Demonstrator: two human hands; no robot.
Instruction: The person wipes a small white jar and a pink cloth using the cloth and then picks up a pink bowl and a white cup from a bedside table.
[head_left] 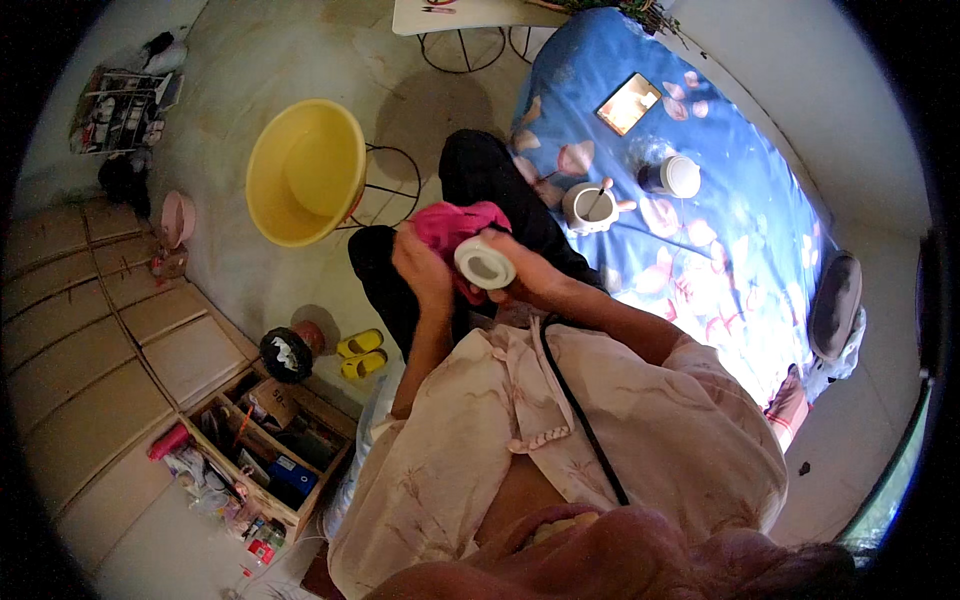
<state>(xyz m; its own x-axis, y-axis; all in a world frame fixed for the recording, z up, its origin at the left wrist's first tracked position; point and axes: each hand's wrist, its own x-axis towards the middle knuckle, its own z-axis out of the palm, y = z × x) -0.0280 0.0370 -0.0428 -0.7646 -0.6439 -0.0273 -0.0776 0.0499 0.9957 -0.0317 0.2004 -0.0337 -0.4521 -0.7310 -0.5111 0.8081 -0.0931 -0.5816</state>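
Observation:
Over my lap, my left hand point(421, 266) is closed on a bright pink cloth point(455, 220). My right hand point(527, 268) grips a small white round piece point(484, 263) with a ringed face, like a lid or the base of a cup; its exact kind is unclear. The cloth lies behind and around this piece, bunched between both hands. Some fingers of each hand are hidden by the cloth and the white piece. To the right, on the blue bedspread point(570, 80), a white mug point(590, 208) stands with a spoon in it, beside a white-lidded cup point(679, 177).
A yellow basin point(306, 172) sits on a wire stand ahead on the left. A lit phone point(629, 104) lies on the bedspread. Yellow slippers point(361, 353), a bin with a black bag point(286, 355) and an open wooden drawer box point(268, 440) are at lower left.

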